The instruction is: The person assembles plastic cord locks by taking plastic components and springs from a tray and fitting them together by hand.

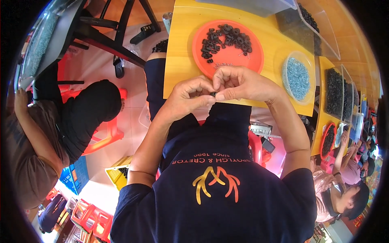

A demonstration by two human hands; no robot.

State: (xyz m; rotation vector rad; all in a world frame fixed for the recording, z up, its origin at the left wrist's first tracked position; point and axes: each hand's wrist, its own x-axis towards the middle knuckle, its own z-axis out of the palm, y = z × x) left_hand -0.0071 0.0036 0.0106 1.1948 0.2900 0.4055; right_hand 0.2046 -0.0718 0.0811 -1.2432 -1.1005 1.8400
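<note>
At the table's near edge, both my hands meet over a small black part (pixel 213 94), mostly hidden by the fingertips. My left hand (pixel 187 98) pinches it between thumb and fingers. From the other side my right hand (pixel 243 86) closes on it, its thumb against the part and its fingers curled above. Just beyond the hands lies a round orange-red tray (pixel 227 54). Several black ring-like parts (pixel 237 37) are heaped toward its far side, and tiny silvery pieces (pixel 223 65) are scattered nearer me.
Right of the tray, a clear round tub (pixel 311 81) holds many small bluish-silver pieces (pixel 298 77) on the yellow table (pixel 182 40). Clear bins (pixel 291 30) of black parts stand farther right. A person in dark clothes (pixel 77 121) sits to my left; others work at right.
</note>
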